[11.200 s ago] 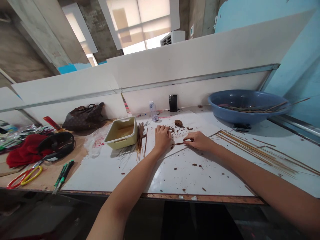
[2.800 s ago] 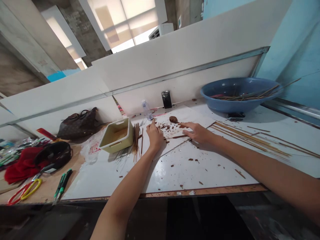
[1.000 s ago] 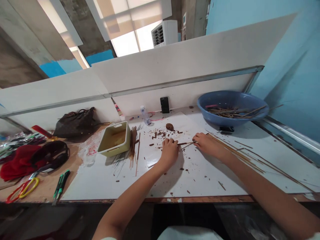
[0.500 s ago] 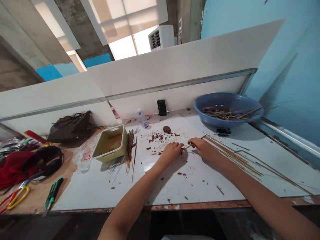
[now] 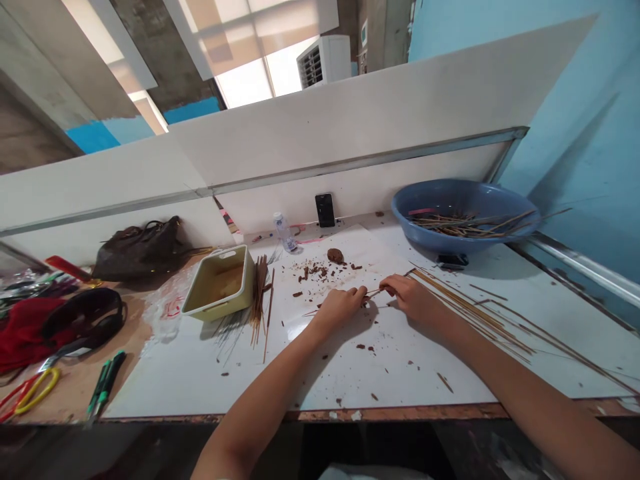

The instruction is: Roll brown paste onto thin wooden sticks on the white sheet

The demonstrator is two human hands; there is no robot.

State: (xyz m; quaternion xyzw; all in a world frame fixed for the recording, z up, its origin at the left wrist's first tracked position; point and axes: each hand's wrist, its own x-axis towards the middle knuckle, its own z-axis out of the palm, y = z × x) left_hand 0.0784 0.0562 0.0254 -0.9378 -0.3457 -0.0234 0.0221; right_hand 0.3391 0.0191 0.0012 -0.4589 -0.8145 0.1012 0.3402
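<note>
My left hand (image 5: 340,305) and my right hand (image 5: 410,296) rest side by side on the white board (image 5: 310,360), both with fingers pinched round one thin brown-coated stick (image 5: 373,292) that lies between them. A lump of brown paste (image 5: 335,255) sits on the board behind the hands, with brown crumbs (image 5: 313,272) scattered left of it. Bare thin sticks (image 5: 475,313) lie fanned out to the right of my right hand.
A blue basin (image 5: 463,210) with sticks stands at the back right. A cream tray (image 5: 220,283) with a bundle of sticks (image 5: 261,293) beside it is on the left. Further back: a small bottle (image 5: 283,231), a phone (image 5: 325,209), a brown bag (image 5: 143,243). Scissors (image 5: 30,393) and green tools (image 5: 105,383) lie far left.
Over the last second the hands stayed on the stick, with the left fingers shifting slightly along it. Earlier, both hands worked nearer the paste lump and then drew back toward me.
</note>
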